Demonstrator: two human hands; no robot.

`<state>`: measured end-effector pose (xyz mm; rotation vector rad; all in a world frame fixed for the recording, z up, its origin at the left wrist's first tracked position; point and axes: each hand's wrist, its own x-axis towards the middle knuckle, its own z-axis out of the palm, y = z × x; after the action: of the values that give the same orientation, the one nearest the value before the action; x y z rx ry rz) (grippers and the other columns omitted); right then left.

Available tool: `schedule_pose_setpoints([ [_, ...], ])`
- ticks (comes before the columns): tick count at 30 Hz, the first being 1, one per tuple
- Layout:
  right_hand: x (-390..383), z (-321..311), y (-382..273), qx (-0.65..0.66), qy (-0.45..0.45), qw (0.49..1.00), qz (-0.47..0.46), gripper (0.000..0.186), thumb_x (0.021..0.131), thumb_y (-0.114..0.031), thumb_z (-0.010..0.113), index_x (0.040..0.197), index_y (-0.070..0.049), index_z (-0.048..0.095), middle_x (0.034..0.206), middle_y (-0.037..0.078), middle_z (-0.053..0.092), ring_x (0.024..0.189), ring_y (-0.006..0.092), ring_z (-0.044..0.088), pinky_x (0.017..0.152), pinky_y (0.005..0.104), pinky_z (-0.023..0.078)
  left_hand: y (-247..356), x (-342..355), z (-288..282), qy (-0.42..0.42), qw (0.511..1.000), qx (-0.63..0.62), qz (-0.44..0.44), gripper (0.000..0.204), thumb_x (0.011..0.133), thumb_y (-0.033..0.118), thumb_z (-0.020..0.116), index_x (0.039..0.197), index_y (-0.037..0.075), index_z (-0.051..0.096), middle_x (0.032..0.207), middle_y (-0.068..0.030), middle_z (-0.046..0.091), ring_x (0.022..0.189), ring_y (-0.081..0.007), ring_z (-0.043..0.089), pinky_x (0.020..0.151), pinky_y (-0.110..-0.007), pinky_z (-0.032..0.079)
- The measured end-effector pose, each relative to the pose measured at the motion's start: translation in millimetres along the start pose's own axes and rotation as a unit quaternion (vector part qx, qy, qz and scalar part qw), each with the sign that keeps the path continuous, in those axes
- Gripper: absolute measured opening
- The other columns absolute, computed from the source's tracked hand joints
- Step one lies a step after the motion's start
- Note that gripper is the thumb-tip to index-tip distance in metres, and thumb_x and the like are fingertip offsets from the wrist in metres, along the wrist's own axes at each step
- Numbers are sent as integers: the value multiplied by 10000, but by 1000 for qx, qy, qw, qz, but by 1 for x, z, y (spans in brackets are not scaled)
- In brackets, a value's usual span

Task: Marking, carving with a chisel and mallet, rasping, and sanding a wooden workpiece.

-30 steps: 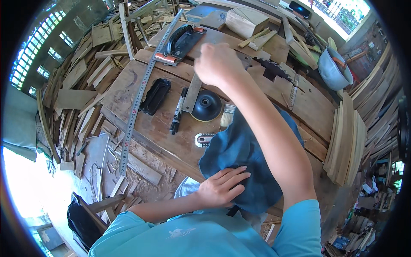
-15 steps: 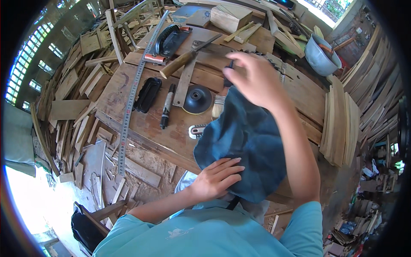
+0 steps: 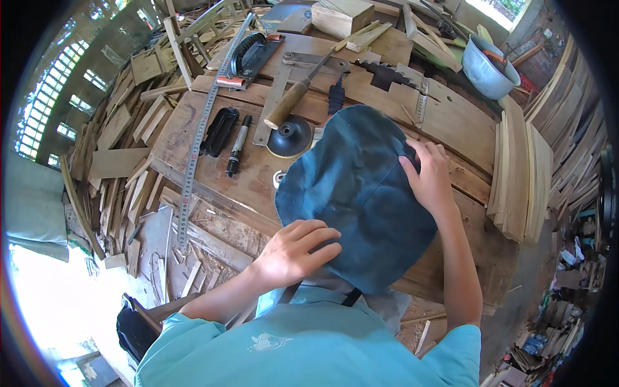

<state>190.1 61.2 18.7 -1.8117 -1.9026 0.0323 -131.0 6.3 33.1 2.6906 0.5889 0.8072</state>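
Note:
A dark blue-green cloth [image 3: 354, 193], roughly round and creased, spreads over the near part of the wooden workbench [image 3: 187, 138]. My left hand [image 3: 293, 251] grips its near left edge with bent fingers; the thumb is hidden. At the cloth's right edge, my right hand [image 3: 429, 174] holds the rim between thumb and fingers. Just past the cloth lies a small dark wrapped item [image 3: 336, 97]. Left of it, a wooden-handled chisel [image 3: 290, 103] rests across a metal square [image 3: 277, 97]. A black rubber disc [image 3: 289, 137] sits beside the cloth's left side, partly hidden.
Along the bench's left lie a steel ruler [image 3: 206, 116], a hand sander [image 3: 253, 58], a black tray [image 3: 220, 131] and a marker [image 3: 238, 147]. Toothed dark blades [image 3: 387, 76] and a grey bowl [image 3: 488, 68] are farther back. Wood offcuts [image 3: 116, 161] crowd the left floor.
My right hand has come back from above the small dark item to the cloth's right edge. The cloth is spread wider. My left hand's fingers are more bent, and the chisel lies at a different angle.

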Motion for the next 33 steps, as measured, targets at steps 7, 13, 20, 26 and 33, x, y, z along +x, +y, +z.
schedule_pose_setpoints([
  [7,-20,-67,0,113,100,988,-40,116,938,-86,681,999,-5,625,1040,149,648,954,291,639,830,364,523,3,-3,-27,-16,999,6,-36,352,762,70,695,1112,48,671,1166,-122,673,999,-275,707,748,-368,616],
  [13,-71,-144,-8,205,187,961,-3,118,1018,-89,581,994,26,587,1154,157,663,1072,197,628,912,307,487,6,18,-41,181,982,-41,26,357,809,70,737,1159,55,667,1093,-211,691,829,-292,743,648,-336,624],
  [20,-124,-209,6,117,201,964,130,131,999,-137,647,989,-12,612,831,8,547,747,59,478,675,228,388,11,40,-34,43,908,-414,-43,419,763,-171,592,1046,81,771,1150,-175,640,821,-205,667,716,-281,549],
  [26,-79,-163,2,-107,84,956,261,186,942,-151,724,1043,-24,634,784,47,504,694,103,493,617,274,392,-11,26,-16,-94,818,-510,-248,362,784,-65,579,1086,40,748,1229,-99,564,994,-142,631,728,-258,528],
  [33,-48,-94,3,59,44,991,110,225,926,-148,720,1098,-19,652,918,107,637,745,213,589,680,351,493,-16,4,6,45,793,-435,-424,210,928,109,753,1092,5,674,1002,-35,644,793,-82,608,662,-197,484],
])
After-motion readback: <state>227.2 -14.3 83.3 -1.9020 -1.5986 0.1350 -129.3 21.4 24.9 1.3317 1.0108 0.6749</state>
